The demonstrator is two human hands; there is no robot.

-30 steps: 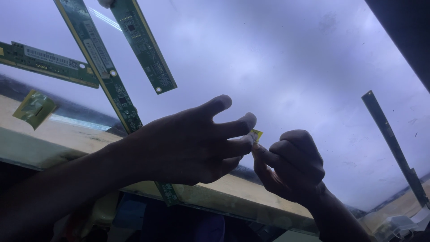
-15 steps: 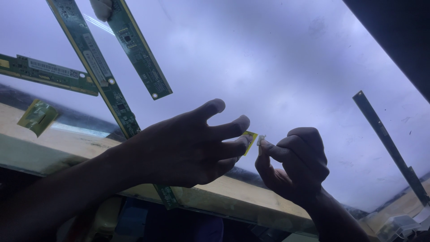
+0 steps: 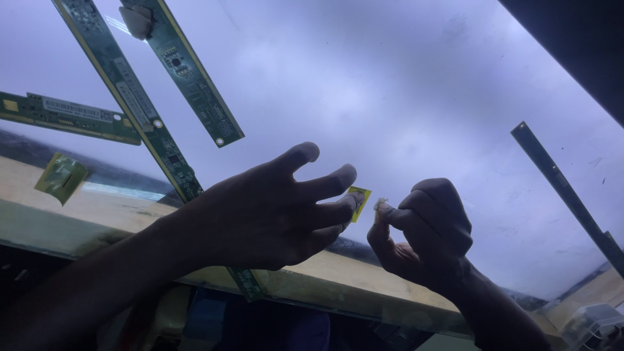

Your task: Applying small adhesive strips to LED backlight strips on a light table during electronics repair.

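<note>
My left hand [image 3: 273, 208] hovers over a large bright backlit panel [image 3: 390, 97], fingers spread, with a small yellow tab [image 3: 359, 201] pinched at its fingertips. My right hand [image 3: 422, 231] is curled into a loose fist just right of it, thumb and forefinger pinching a tiny pale bit [image 3: 379, 205]. The two hands are a small gap apart. Both show as dark shapes against the light.
Three long green circuit strips lie on the panel at upper left: one [image 3: 130, 104] running diagonally, a second [image 3: 192, 78] beside it, a third [image 3: 71, 117] at the left edge. A dark narrow strip [image 3: 565, 188] lies at right. A small yellowish flex piece [image 3: 62, 177] sits on the wooden frame [image 3: 325, 276].
The two hands have drawn slightly apart. The yellow tab stays at my left fingertips while my right hand has pulled away to the right with the pale bit.
</note>
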